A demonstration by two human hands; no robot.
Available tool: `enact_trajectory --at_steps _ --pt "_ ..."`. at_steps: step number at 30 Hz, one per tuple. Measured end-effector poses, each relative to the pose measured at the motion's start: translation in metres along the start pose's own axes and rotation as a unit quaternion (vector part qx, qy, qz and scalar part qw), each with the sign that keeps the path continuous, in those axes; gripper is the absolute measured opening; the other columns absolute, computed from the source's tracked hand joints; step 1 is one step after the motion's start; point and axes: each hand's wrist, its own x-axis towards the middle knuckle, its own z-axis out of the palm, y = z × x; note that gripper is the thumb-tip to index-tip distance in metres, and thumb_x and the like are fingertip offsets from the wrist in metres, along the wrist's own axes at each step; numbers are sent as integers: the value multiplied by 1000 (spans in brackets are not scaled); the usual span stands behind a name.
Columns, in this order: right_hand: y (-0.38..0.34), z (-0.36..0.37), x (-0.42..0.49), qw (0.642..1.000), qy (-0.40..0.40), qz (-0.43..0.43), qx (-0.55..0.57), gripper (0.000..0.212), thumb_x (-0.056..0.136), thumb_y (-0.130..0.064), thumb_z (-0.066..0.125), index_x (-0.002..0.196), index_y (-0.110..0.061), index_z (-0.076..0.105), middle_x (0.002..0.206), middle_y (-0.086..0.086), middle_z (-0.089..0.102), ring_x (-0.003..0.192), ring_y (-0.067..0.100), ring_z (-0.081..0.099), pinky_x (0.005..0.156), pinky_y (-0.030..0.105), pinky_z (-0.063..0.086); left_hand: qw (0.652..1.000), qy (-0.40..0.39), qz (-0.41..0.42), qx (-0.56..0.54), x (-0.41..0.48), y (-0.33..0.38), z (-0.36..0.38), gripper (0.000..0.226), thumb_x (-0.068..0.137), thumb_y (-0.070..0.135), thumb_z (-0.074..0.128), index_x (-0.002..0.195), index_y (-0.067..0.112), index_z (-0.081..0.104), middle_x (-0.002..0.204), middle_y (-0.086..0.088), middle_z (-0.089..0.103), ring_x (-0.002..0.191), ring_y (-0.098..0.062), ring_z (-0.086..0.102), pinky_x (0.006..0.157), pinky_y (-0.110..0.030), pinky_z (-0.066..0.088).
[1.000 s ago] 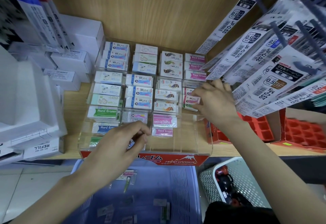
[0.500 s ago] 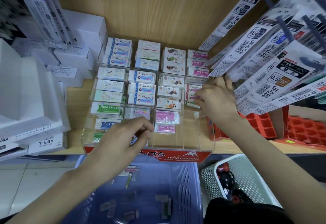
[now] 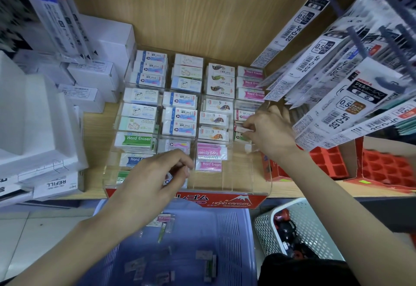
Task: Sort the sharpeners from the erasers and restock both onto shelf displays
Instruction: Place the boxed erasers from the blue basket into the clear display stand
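Right hand (image 3: 269,131) still pinching eraser (image 3: 244,128); left hand (image 3: 155,178) stays curled, contents unclear.

Single head-worn wide-angle view, facing forward and steeply downward. Close range over clear eraser display tray (image 3: 269,186) on wooden shelf (image 3: 96,132); blue basket (image 3: 234,236) below at lower frame. No second view for overlap.

Clear glossy plastic tray (image 3: 258,186); matt wood-grain shelf (image 3: 96,132); perforated plastic basket (image 3: 315,225).
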Motion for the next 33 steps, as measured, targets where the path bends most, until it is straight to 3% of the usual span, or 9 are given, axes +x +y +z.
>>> enact_trajectory --at_steps 4,10,13,20,24,27,29,31,33 --pt "4 -5 -1 999 -31 -7 10 20 88 -39 62 101 -27 71 104 1 64 115 23 39 115 48 4 1000 1 -2 -3 0 0 0 8 89 28 54 88 33 61 79 19 65 80 -1 61 70 -21 47" --pt "-2 -3 -1 999 17 21 43 12 83 -26 70 81 -22 59 104 -3 60 110 23 44 108 42 18 1000 2 1 8 0 0 -1 15 91 14 60 90 29 62 79 19 66 82 -2 60 71 -20 46" --pt "-1 -7 3 998 -29 25 42 10 83 -29 71 77 -27 62 101 -2 62 112 22 42 112 45 14 1000 -1 4 13 -1 0 0 15 90 13 60 90 29 62 80 19 65 82 -2 60 72 -22 47" --pt "2 -10 -3 994 -49 1 97 16 92 -27 59 105 -30 68 106 -5 66 114 22 42 112 48 17 1000 2 0 11 -1 0 -6 16 90 12 60 89 28 63 76 20 65 81 3 59 69 -11 44" --pt "-7 -20 -40 969 -48 5 244 22 94 -15 55 112 -16 68 116 3 64 110 21 57 92 25 39 999 26 -6 22 -14 -12 -18 10 87 23 59 87 33 60 76 16 66 71 -3 62 66 -21 47" --pt "-24 -21 -98 960 126 -61 244 20 89 -8 55 102 -9 69 110 8 64 103 25 57 89 26 37 1000 10 -11 18 -38 -23 -19 6 83 28 56 85 27 61 84 19 64 71 0 61 64 -12 45" --pt "-49 -10 -143 942 203 -110 244 20 86 -6 51 96 -7 68 104 9 63 95 27 53 86 31 38 998 -42 -7 46 -64 -35 -10 21 83 37 49 86 22 63 80 16 64 71 2 59 65 -10 43" --pt "-77 21 -176 932 178 -174 264 20 86 -9 48 91 -7 67 97 8 63 86 27 55 78 34 42 992 -85 -13 92 -92 -59 1 28 82 41 41 87 23 62 75 14 64 72 1 57 65 -8 40" --pt "-98 73 -193 939 43 -205 273 24 88 -15 45 95 -8 66 94 7 64 84 27 60 71 34 48 986 -84 -45 134 -117 -93 11 23 82 40 39 90 27 56 83 9 65 74 -5 59 68 -16 42"
